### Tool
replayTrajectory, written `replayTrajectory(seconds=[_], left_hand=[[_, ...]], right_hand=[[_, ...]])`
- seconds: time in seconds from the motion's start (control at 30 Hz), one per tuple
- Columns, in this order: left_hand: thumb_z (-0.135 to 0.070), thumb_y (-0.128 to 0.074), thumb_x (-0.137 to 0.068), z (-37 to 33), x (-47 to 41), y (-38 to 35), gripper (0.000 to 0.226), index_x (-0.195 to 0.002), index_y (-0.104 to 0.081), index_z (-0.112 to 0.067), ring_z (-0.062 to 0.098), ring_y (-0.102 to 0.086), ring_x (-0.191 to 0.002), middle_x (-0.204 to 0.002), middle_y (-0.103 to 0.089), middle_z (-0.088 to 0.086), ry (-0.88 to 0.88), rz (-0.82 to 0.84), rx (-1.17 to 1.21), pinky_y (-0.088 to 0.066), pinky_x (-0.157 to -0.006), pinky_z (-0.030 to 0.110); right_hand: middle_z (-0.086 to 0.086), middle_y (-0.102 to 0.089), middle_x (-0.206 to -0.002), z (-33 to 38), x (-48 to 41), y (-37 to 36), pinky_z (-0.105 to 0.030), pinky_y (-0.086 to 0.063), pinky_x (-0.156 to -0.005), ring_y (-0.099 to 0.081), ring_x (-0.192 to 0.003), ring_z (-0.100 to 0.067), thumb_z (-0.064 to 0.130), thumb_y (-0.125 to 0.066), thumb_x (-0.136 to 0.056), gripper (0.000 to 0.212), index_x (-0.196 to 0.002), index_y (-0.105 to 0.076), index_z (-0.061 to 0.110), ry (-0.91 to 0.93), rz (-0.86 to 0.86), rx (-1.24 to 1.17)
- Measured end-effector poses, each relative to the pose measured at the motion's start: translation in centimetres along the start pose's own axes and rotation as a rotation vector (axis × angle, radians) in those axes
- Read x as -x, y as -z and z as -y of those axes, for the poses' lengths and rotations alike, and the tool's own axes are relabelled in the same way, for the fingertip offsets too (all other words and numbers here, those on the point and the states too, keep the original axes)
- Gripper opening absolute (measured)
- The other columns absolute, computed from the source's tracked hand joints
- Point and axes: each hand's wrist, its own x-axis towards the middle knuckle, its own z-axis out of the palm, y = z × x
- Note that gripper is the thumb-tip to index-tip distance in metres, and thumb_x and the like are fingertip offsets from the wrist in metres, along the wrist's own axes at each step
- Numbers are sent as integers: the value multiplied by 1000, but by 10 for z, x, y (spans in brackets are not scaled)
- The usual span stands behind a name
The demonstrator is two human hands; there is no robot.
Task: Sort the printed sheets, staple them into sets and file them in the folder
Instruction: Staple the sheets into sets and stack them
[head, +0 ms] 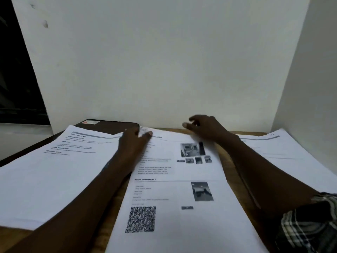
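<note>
Three printed sheets lie across the wooden bench (109,225). The middle sheet (173,189) carries small photos, a QR code (140,219) and a heading that seems to read "Scene information 1". The left hand (134,141) pinches its far left corner. The right hand (207,127), blurred with fingers curled, is over its far right corner; its grip cannot be told. The left sheet (54,176), its print unreadable, overlaps a dark folder (109,126) with a small label (90,122). The right sheet (284,152) lies apart.
</note>
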Motion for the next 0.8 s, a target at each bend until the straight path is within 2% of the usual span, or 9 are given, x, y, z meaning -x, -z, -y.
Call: replayTrajectory(seconds=[0.1,0.2,0.27,0.33,0.4,0.47,0.53,0.63,0.8], left_hand=[[-27,-68,-92,-4,-1,0,16,-97,-70,-12,30,-69,-97,-103,-73,12,99,-14,221,-55,-91,45],[-21,-64,-96,-11,0,2,7,-94,-66,-15,29,-66,-98,-106,-69,11,241,3,496,-51,-97,54],[-21,-59,-99,-15,1,5,12,-103,-64,-11,26,-68,-90,-107,-67,14,272,11,606,-57,-85,50],[-23,-57,-100,-20,4,11,15,-104,-63,-11,20,-71,-78,-105,-68,13,292,39,717,-60,-66,38],[-29,-58,-98,-24,9,18,21,-102,-64,-9,20,-73,-79,-106,-71,12,320,134,789,-62,-68,38],[-34,-56,-98,-32,17,18,32,-110,-66,-7,25,-73,-92,-108,-74,12,333,296,747,-61,-81,43],[-33,-57,-96,-45,29,15,34,-115,-67,-7,29,-70,-100,-111,-74,13,333,430,581,-55,-92,48],[-20,-61,-95,-70,45,0,22,-113,-69,-9,24,-73,-85,-105,-76,10,325,556,374,-59,-78,39],[-3,-60,-94,-111,58,-47,24,-117,-66,-6,22,-71,-73,-98,-77,13,239,655,303,-61,-65,32]], right_hand=[[-4,-59,-130,11,27,28,-35,-40,-105,-52,-124,-24,67,-47,-89,72,-140,-47,16,-63,-40,-223],[8,-60,-92,14,68,44,-29,-49,-71,-59,-85,-14,74,-51,-82,50,-97,-63,28,-93,16,-423],[3,-69,-83,13,99,44,-31,-49,-66,-65,-76,-18,59,-65,-81,41,-87,-69,18,-81,116,-459],[-10,-74,-91,6,122,38,-40,-54,-76,-71,-84,-30,37,-69,-74,32,-96,-70,13,-64,125,-533],[-18,-72,-94,1,133,34,-46,-55,-77,-70,-84,-35,31,-67,-70,34,-98,-70,12,-93,66,-642],[-13,-74,-94,-3,136,42,-51,-56,-83,-71,-89,-36,36,-69,-65,38,-96,-72,14,-152,-23,-663],[-10,-74,-88,-11,134,59,-44,-56,-77,-70,-84,-32,37,-71,-62,35,-87,-72,14,-194,-88,-654],[-5,-69,-75,-29,135,94,-29,-47,-61,-63,-69,-23,27,-75,-69,19,-80,-72,13,-247,-164,-581],[-4,-73,-101,-70,141,130,-23,-48,-78,-66,-99,-21,15,-69,-77,26,-103,-74,16,-356,-334,-244]])
